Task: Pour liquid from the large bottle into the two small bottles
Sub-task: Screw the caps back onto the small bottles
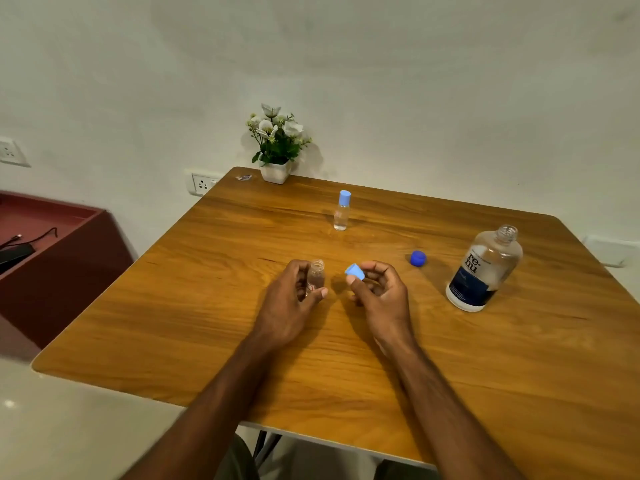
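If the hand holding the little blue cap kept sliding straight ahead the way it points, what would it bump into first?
Probably the capped small bottle. The right hand, pinching the light blue cap, points up the table and slightly left, and only bare wood lies between them. Depth is hard to judge, so it might slip past.

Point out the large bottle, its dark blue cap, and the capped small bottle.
large bottle [483, 268]: head view, on its label.
dark blue cap [418, 258]: head view, on its top.
capped small bottle [341, 216]: head view, on its clear body.

White wall with sockets; wooden table; potted flowers at rear edge; maroon cabinet left.
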